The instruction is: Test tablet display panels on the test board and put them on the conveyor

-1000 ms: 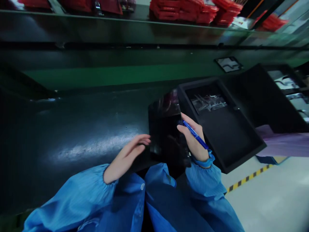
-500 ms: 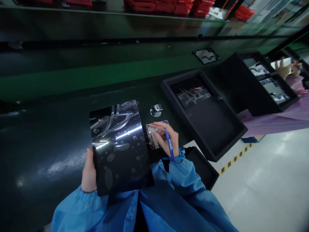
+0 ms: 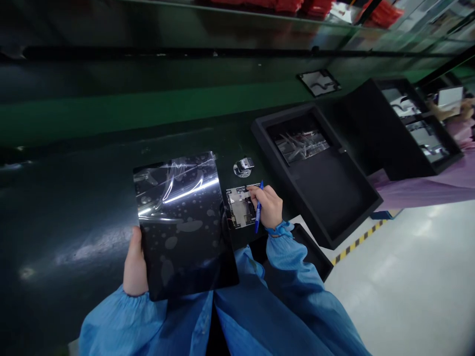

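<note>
My left hand [image 3: 135, 264] grips the left edge of a flat black panel [image 3: 185, 242], thumb on the front and the other fingers hidden behind it. A glossy film with bubbles covers the panel's face. My right hand [image 3: 270, 205] holds a blue pen [image 3: 258, 210] between its curled fingers. Its fingertips are at the upper right edge of a small open device with exposed circuitry [image 3: 239, 207], lying on the dark table. Just above that device is a round shiny metal piece [image 3: 243, 167], perhaps a tape roll.
A black foam tray [image 3: 330, 198] with a film-covered screen in one compartment stands to the right. Beyond it are another black tray [image 3: 438, 168] and a co-worker's pink sleeve [image 3: 415, 195]. A small panel [image 3: 319, 82] lies at the back. Red packets [image 3: 319, 7] fill the shelf above.
My right hand has turned and closed more, its fingertips now at the small device's upper edge, and the pen stands more upright. My left hand still holds the panel.
</note>
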